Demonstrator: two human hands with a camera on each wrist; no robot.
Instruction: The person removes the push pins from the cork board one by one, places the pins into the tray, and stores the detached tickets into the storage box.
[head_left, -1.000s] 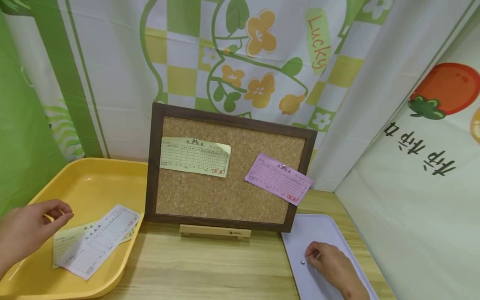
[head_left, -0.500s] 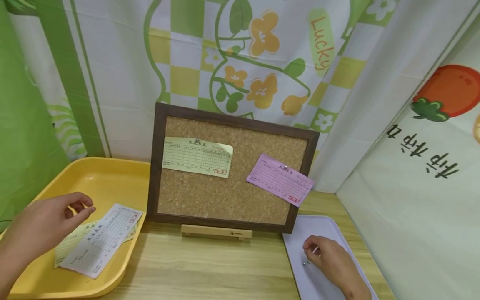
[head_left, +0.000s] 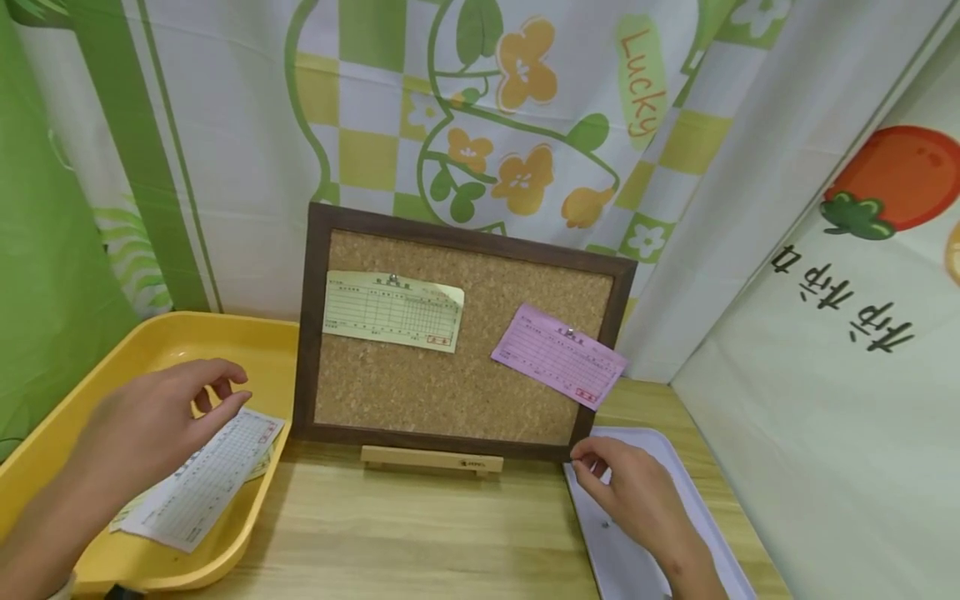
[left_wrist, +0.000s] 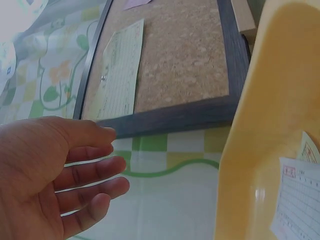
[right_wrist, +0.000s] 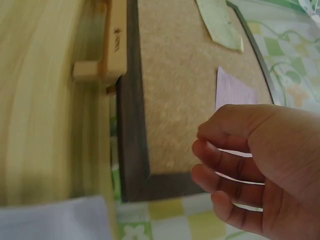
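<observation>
In the head view my left hand (head_left: 161,421) hovers over the yellow tray (head_left: 168,323), its fingers loosely curved with nothing visible between them. A white printed slip (head_left: 202,492) lies beneath it in the tray, over a yellowish slip (head_left: 262,467). My right hand (head_left: 637,492) is above the lavender tray (head_left: 701,500), fingertips overlapping the lower right corner of the cork board (head_left: 465,392). The right wrist view shows those fingers (right_wrist: 227,162) loosely curled, with no visible object held. A small shiny pin (head_left: 605,524) lies on the lavender tray.
A pale green slip (head_left: 393,312) and a tilted pink slip (head_left: 558,354) are pinned on the board. Its dark frame leans on a low wooden stand (head_left: 431,460). Behind hangs a patterned curtain (head_left: 367,158); a printed sheet (head_left: 862,417) walls the right side.
My left hand has moved right across the yellow tray. The right hand has risen from the pins toward the board's lower corner. The slips and board stay put.
</observation>
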